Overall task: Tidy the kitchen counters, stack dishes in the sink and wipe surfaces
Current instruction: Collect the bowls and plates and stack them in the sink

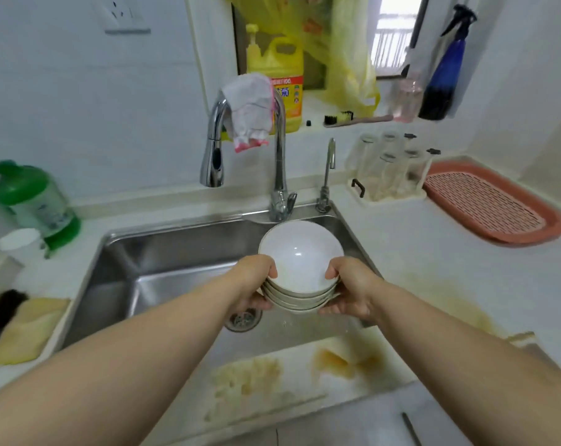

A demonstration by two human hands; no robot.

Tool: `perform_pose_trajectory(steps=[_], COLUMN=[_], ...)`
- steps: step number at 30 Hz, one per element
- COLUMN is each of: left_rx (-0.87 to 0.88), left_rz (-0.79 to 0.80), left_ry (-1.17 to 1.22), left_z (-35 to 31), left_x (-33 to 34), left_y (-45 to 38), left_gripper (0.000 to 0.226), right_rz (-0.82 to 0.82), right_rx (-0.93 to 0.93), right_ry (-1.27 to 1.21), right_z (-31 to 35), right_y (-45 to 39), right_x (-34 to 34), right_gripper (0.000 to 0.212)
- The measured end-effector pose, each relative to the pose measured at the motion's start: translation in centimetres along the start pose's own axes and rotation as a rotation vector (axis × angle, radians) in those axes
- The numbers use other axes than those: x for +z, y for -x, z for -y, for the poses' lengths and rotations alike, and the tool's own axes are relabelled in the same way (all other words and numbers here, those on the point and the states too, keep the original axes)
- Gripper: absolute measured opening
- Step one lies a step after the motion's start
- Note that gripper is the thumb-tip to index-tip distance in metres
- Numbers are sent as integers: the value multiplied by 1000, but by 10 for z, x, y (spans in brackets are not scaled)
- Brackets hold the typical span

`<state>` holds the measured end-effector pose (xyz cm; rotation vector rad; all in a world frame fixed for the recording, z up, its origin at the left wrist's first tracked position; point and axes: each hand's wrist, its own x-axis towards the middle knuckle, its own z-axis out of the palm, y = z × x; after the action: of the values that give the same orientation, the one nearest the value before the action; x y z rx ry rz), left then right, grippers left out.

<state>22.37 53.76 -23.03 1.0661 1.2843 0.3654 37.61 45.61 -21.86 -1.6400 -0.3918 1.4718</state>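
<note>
- Here, the landmark is the steel sink [163, 272], and everything is told from it, left to right.
- Left of the sink, on the white desk [433, 252], stands a green bottle [36, 204] with a pale label; its writing is too blurred to read. A white cup [18, 243] is just in front of it. Nearer to the person lies a yellow sponge [28, 329], probably kept there for the wiping.
- Over the sink, the left hand [253, 281] has its grip closed on the left side of a stack of white bowls [300, 272], thumb on the upper rim and fingers under the stack.
- The stack is in the air above the right part of the sink, near the drain [243, 318]. I judge that it is held from both sides because several bowls together could slide or tip.
- The right hand [346, 291] grips the right side in the same way, thumb above, fingers below.
- Behind the sink, a white and pink cloth [250, 114] hangs over the tap [279, 156], likely to dry. The yellow detergent jug [277, 72] on the sill has a red label with "100" and Chinese characters I cannot read surely.
- In front of and right of the sink, yellow-brown stains [337, 358] are on the desk, so wiping is not yet done.
- Far right of the sink lies a pink draining tray [485, 204], beside a rack of glasses [388, 169].
</note>
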Motion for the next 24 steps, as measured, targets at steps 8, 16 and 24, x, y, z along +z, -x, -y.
perform_pose_trajectory(steps=[8, 16, 24], left_rx=[-202, -352, -372], left_rz=[21, 19, -7], left_ry=[107, 109, 196], left_z=[33, 51, 71], left_x=[-11, 15, 42], left_y=[-86, -170, -226], left_gripper=[39, 10, 36], right_rz=[-19, -24, -35], right_rx=[149, 301, 358], right_ry=[88, 134, 165], right_z=[-13, -28, -30], right_y=[-103, -194, -254], right_x=[11, -19, -37], right_gripper=[47, 35, 27])
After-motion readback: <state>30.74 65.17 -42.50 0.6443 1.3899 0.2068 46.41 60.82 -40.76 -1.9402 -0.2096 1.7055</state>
